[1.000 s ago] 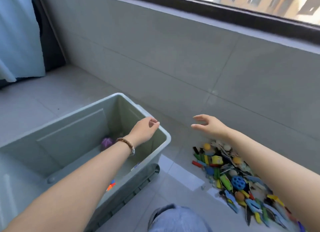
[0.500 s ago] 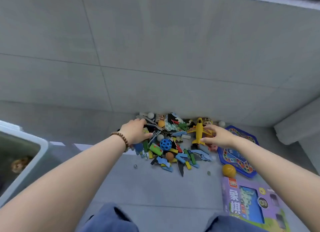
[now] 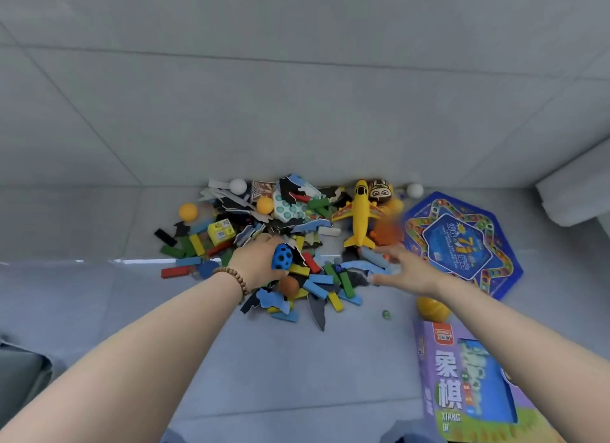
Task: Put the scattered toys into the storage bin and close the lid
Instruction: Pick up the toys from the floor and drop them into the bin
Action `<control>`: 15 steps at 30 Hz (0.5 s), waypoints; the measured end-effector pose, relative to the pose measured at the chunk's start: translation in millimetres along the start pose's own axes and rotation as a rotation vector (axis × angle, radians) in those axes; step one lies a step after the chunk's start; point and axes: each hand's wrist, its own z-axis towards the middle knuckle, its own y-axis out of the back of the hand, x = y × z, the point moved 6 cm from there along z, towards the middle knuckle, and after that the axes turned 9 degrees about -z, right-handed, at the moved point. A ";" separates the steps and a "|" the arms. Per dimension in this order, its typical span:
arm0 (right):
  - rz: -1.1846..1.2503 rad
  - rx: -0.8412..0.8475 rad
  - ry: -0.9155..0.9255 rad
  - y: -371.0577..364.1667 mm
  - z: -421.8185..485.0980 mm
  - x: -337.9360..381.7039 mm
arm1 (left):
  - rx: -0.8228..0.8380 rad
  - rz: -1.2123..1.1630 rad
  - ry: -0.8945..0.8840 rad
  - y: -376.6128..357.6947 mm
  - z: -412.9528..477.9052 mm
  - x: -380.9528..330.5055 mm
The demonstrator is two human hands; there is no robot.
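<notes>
A pile of scattered toys (image 3: 297, 244) lies on the grey floor against the wall: coloured blocks, foam pieces, small balls. My left hand (image 3: 255, 261) rests on the pile with its fingers curled around a blue perforated ball (image 3: 282, 256). My right hand (image 3: 401, 272) reaches flat over blue foam pieces (image 3: 363, 267), fingers spread, just below a yellow toy plane (image 3: 358, 216). Only a grey corner of the storage bin (image 3: 19, 373) shows at the left edge.
A blue hexagonal game board (image 3: 462, 244) lies right of the pile. A purple chess box (image 3: 468, 383) sits at lower right, an orange ball (image 3: 432, 309) above it. A doll head (image 3: 379, 190) and white balls sit by the wall. A marble (image 3: 386, 314) lies loose.
My view swung from the bin to the toy pile. My left hand moved right onto the blue ball; my right hand dropped from the plane to the blue foam pieces.
</notes>
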 end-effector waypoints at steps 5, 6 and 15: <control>0.066 -0.041 -0.040 3.2 6.6 -31.5 | -0.063 0.114 -0.021 -8.8 13.9 5.4; 0.070 -0.045 -0.054 3.4 6.2 -37.3 | -0.069 0.130 -0.030 -9.1 14.7 5.5; 0.082 -0.054 -0.120 8.9 -11.9 -70.4 | -0.142 -0.137 0.002 25.0 13.9 -16.9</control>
